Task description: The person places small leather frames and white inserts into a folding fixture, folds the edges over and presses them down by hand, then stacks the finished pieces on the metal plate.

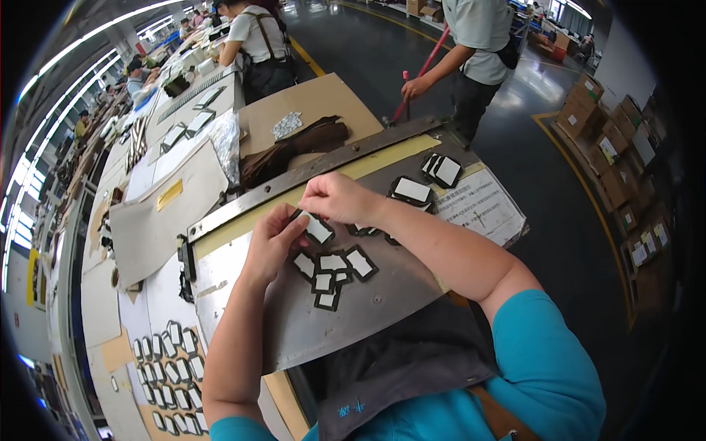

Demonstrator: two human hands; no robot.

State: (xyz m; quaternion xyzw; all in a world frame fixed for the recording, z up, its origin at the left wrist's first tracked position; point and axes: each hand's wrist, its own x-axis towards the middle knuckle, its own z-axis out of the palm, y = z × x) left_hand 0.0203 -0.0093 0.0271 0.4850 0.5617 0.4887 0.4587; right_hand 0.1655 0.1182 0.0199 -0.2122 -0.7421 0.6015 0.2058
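Observation:
Between the fingers of my left hand (276, 235) is a small dark-edged piece with a white face (318, 229), tilted above the metal work plate (294, 345). My right hand (334, 197) is closed in a pinch at the upper end of that piece. What its fingertips grip is too small to make out. Just below my hands lies a loose heap of similar white-faced pieces (360, 262), some overlapping. More of them sit in small stacks beyond my right forearm, such as the stack (412, 189) and another farther stack (443, 170). My right arm partly covers other pieces.
A metal bar (279, 189) runs along the plate's far edge. Behind it lie brown strips (294, 151) on cardboard. Rows of white-faced pieces (169, 371) fill the lower left table. A printed sheet (485, 206) lies at right. Co-workers stand ahead; boxes (614, 158) line the right.

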